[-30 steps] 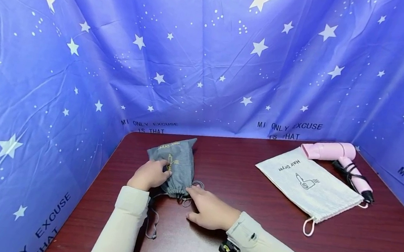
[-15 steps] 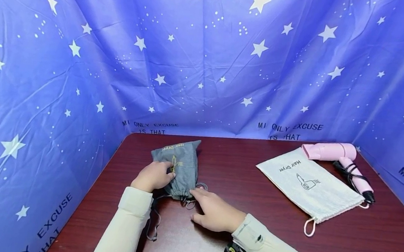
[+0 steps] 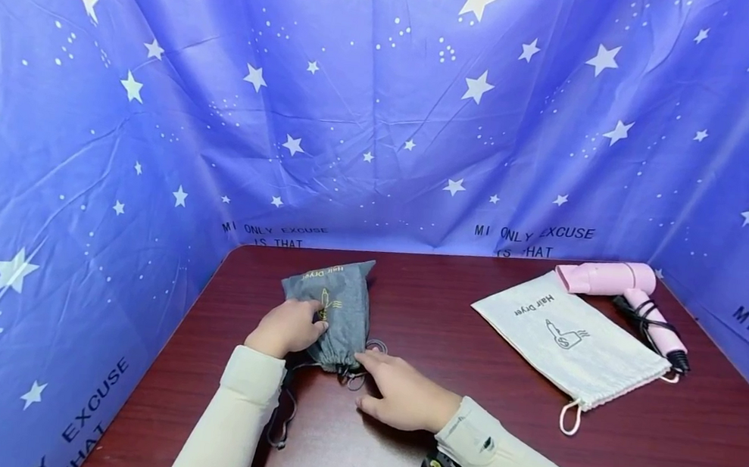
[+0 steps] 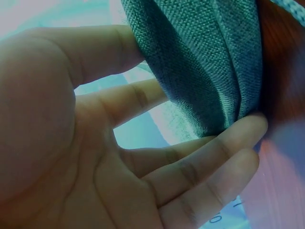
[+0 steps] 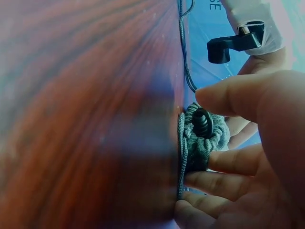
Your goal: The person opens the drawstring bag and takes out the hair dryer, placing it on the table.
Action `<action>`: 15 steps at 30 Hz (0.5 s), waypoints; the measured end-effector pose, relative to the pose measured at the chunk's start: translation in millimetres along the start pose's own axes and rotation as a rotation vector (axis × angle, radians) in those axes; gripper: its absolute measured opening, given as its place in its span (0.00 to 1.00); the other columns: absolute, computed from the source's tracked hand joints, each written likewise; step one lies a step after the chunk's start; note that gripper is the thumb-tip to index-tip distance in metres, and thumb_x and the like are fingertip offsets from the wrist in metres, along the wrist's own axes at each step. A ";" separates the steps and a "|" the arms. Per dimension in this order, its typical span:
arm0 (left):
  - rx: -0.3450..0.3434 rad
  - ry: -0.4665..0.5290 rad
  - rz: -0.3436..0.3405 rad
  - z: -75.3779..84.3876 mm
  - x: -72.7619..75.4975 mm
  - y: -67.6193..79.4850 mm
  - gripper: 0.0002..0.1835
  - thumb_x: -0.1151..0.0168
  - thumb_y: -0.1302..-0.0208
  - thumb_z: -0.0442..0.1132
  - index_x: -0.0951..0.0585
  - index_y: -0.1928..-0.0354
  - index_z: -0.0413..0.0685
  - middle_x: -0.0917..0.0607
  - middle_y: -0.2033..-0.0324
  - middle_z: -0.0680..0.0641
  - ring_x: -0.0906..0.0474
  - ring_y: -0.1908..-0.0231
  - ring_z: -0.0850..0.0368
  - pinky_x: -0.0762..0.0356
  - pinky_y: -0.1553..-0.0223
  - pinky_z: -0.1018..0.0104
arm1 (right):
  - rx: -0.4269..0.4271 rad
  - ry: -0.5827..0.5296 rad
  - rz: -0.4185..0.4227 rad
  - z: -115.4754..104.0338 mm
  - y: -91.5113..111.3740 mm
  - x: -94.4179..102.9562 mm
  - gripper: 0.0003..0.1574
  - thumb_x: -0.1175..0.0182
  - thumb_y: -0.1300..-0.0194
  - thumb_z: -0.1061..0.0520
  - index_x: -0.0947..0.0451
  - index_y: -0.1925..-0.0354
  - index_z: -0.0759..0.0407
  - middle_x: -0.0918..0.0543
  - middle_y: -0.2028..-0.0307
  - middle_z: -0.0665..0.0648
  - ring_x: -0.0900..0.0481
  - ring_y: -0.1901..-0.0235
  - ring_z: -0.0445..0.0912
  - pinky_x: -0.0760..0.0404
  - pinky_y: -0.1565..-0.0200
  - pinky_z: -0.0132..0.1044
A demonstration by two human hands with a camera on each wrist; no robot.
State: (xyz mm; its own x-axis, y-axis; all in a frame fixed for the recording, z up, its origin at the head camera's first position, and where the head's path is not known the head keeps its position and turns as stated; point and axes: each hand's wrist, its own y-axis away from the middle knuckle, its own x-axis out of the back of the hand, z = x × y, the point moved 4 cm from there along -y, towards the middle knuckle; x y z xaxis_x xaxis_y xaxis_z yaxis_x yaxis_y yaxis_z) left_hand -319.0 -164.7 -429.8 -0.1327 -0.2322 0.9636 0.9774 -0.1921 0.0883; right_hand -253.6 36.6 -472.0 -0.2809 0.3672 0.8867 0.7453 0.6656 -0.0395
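Observation:
A grey drawstring bag point(image 3: 348, 311) with yellow "Hair Dryer" print lies on the table's left part, filled out and cinched at its near end. My left hand point(image 3: 285, 327) grips its left side; in the left wrist view, thumb and fingers point(image 4: 238, 138) lie on opposite sides of the cloth. At the gathered mouth, my right hand point(image 3: 409, 393) touches the bag's right edge with extended fingers, thumb held apart. The right wrist view shows the dark cord lock point(image 5: 202, 123) at the mouth, between thumb and fingers but not pinched. Grey cord point(image 3: 286, 422) trails toward the near side.
On the right of the dark red table point(image 3: 433, 323) lies a flat white "Hair Dryer" drawstring bag point(image 3: 561, 344). A pink hair dryer point(image 3: 609, 279) with its black cord wrapped round the handle partly overlaps it. Blue star-printed curtains point(image 3: 373, 112) enclose the table's back and sides.
The grey bag and both hands have shifted slightly to the right. The holds look the same, and the white bag and hair dryer stay put.

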 end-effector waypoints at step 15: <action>-0.071 -0.041 0.020 16.4 -1.4 2.2 0.26 0.37 0.27 0.48 0.21 0.33 0.44 0.16 0.40 0.38 0.21 0.37 0.38 0.23 0.38 0.43 | 0.075 0.116 -0.012 -6.7 7.5 18.4 0.39 0.36 0.31 0.47 0.28 0.32 0.70 0.20 0.36 0.63 0.21 0.35 0.52 0.24 0.33 0.46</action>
State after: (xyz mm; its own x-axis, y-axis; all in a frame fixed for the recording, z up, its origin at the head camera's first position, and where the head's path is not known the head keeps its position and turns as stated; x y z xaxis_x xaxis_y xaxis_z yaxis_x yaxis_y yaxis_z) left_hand -313.9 -149.2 -426.8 -0.1048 -0.1973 0.9747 0.9656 -0.2548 0.0523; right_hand -249.1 44.0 -452.9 -0.2146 0.2839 0.9345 0.6939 0.7176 -0.0587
